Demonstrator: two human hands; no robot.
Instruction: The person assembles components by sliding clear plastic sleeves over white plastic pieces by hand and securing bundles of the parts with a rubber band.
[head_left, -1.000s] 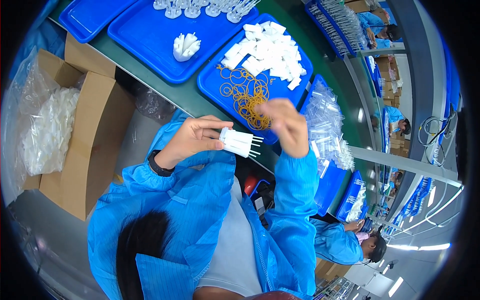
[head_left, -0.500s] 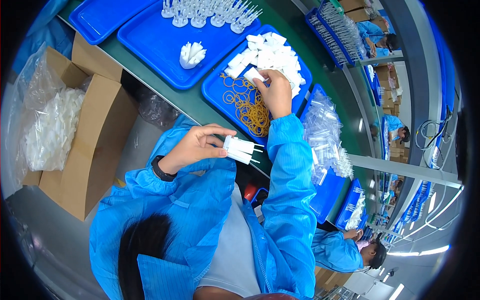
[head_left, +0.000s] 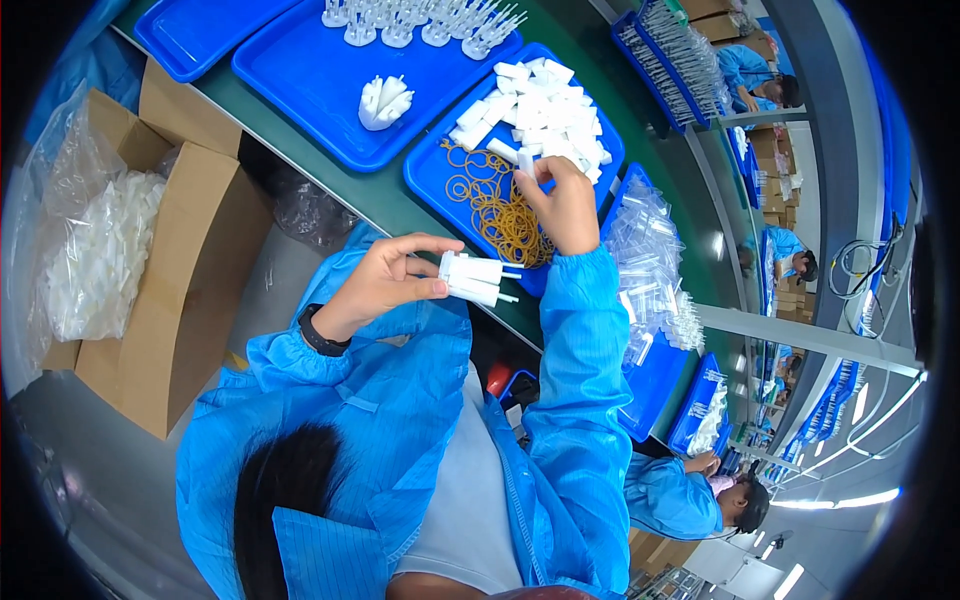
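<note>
My left hand [head_left: 385,280] holds a small bunch of white plastic pieces with thin prongs [head_left: 476,278] above the table's near edge. My right hand [head_left: 560,205] reaches over a blue tray [head_left: 425,185] and pinches one white piece [head_left: 525,160] at the edge of a heap of white pieces [head_left: 535,110]. A tangle of yellow rubber bands [head_left: 497,205] lies on the same tray, just left of that hand.
A larger blue tray [head_left: 300,90] holds one bundled set [head_left: 383,102] and a row of bundles [head_left: 420,20] at its far side. A cardboard box [head_left: 180,290] with a bag of white parts [head_left: 95,250] stands at left. Clear bagged parts [head_left: 650,260] lie right. Other workers sit beyond.
My right hand left the bunch, reached out to the heap on the tray and now comes back a little with one white piece. My left hand stayed put with the bunch.
</note>
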